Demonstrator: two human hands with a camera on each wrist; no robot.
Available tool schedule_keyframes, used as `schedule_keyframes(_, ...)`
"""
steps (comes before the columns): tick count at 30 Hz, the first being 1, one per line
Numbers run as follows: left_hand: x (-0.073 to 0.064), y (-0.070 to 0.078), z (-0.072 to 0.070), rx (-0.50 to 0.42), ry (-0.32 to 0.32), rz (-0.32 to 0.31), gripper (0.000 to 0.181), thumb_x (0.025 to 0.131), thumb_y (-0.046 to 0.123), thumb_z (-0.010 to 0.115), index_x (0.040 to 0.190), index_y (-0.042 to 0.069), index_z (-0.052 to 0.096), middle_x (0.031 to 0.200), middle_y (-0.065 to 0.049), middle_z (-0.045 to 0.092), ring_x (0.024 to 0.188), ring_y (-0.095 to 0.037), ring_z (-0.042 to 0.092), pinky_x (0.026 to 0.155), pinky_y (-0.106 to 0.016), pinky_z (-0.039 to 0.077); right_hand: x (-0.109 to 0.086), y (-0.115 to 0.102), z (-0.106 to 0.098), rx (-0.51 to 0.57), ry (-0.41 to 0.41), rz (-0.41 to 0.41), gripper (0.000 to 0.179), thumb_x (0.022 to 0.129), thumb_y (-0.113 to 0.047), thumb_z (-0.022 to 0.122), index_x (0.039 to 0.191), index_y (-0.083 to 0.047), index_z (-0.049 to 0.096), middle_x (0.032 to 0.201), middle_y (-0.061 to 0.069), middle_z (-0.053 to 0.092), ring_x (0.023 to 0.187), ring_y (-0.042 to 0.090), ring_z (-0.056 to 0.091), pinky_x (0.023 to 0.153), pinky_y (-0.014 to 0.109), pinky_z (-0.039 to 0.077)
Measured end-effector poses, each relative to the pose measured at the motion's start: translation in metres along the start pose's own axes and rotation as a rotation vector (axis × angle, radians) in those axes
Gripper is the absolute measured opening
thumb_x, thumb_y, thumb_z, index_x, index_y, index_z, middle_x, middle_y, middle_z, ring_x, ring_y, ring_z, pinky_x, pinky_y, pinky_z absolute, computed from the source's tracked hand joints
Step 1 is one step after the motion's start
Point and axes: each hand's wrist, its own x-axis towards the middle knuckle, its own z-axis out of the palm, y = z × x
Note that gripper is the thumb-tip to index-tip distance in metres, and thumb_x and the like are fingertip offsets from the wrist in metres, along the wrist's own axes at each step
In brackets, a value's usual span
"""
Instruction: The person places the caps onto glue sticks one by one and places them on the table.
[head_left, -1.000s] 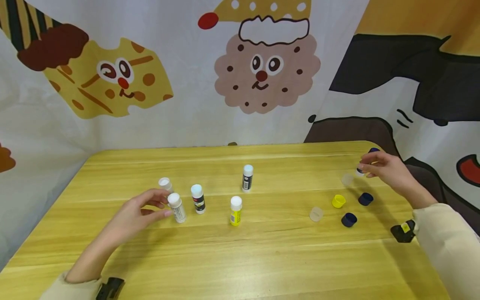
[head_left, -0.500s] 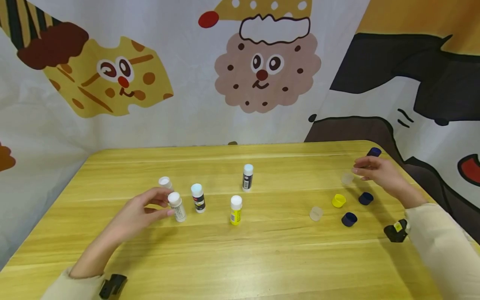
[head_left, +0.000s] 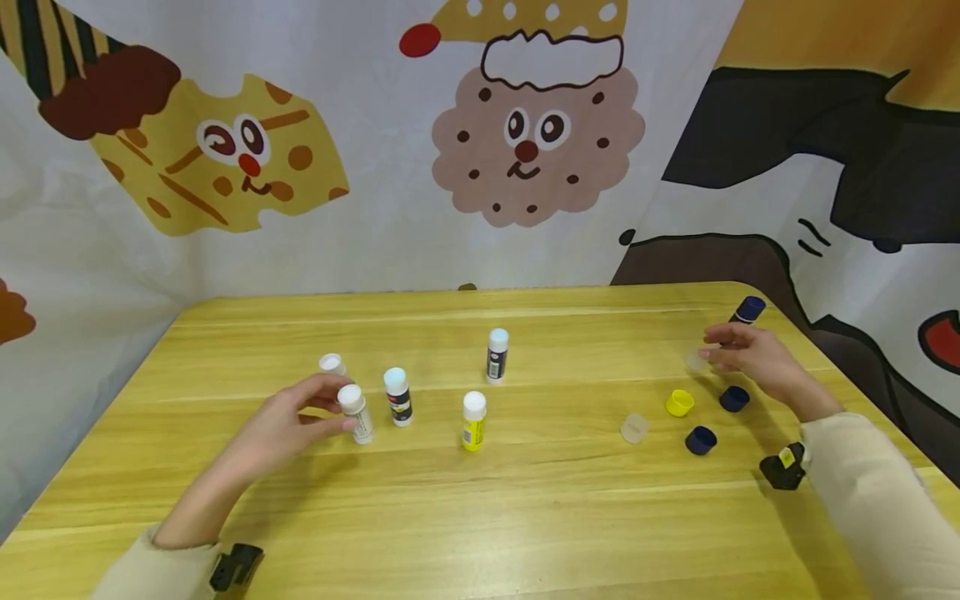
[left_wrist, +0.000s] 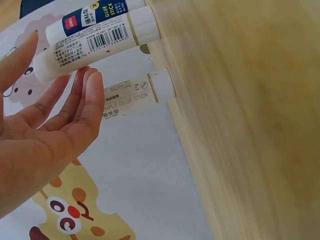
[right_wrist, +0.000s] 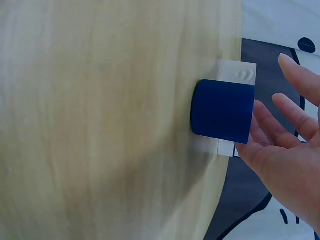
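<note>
My left hand (head_left: 288,425) has its thumb and fingers apart around a white glue stick (head_left: 356,412), which stands upright; whether skin touches it I cannot tell. In the left wrist view this glue stick (left_wrist: 95,45) shows a barcode, and another white glue stick (left_wrist: 132,95) stands beyond the fingertips. My right hand (head_left: 757,358) hovers with loosely bent, separated fingers above a translucent cap (head_left: 695,360), partly hidden. Behind that hand stands a blue-capped glue stick (head_left: 749,311), its lower part hidden. A blue cap (right_wrist: 222,111) lies nearest the right wrist camera.
Two dark-label glue sticks (head_left: 398,397) (head_left: 497,357) and a yellow-label glue stick (head_left: 473,422) stand mid-table. At the right are a yellow cap (head_left: 679,403), blue caps (head_left: 734,398) (head_left: 701,440) and another translucent cap (head_left: 634,428). A printed curtain (head_left: 375,250) hangs behind the table.
My right hand has drawn left and slightly nearer, off the blue-capped glue stick and over to the translucent cap. More of that glue stick shows now. The left hand stays almost still.
</note>
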Motion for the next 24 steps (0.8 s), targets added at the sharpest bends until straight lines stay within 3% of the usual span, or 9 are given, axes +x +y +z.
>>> schedule_keyframes(7, 0.0007, -0.0006, 0.0005, -0.001, -0.013, -0.005, 0.042, 0.083, 0.022, 0.068, 0.116, 0.000, 0.054, 0.105, -0.008, 0.059, 0.097, -0.024, 0.054, 0.080, -0.036, 0.048, 0.0011, 0.0015, 0.0030, 0.014, -0.001, 0.011, 0.066, 0.089, -0.032, 0.060, 0.133, 0.009, 0.033, 0.129, 0.028, 0.037, 0.084, 0.008, 0.057, 0.074, 0.028, 0.051)
schedule_keyframes(15, 0.0016, -0.0014, 0.0001, -0.002, -0.024, -0.022, 0.040, 0.084, 0.019, 0.067, 0.116, -0.002, 0.053, 0.105, -0.009, 0.058, 0.097, -0.027, 0.054, 0.076, -0.034, 0.049, 0.0032, 0.0072, 0.0064, 0.082, -0.039, 0.010, 0.057, 0.093, -0.015, 0.055, 0.135, 0.011, 0.027, 0.130, 0.031, 0.035, 0.082, 0.009, 0.058, 0.071, 0.030, 0.052)
schedule_keyframes(24, 0.0029, -0.0031, 0.0004, 0.007, -0.032, -0.023, 0.037, 0.085, 0.018, 0.066, 0.114, -0.002, 0.054, 0.103, -0.009, 0.059, 0.095, -0.026, 0.054, 0.075, -0.032, 0.049, 0.0044, 0.0092, 0.0090, 0.068, -0.037, 0.014, 0.051, 0.093, -0.007, 0.053, 0.134, 0.011, 0.029, 0.124, 0.031, 0.037, 0.078, 0.014, 0.056, 0.068, 0.029, 0.051)
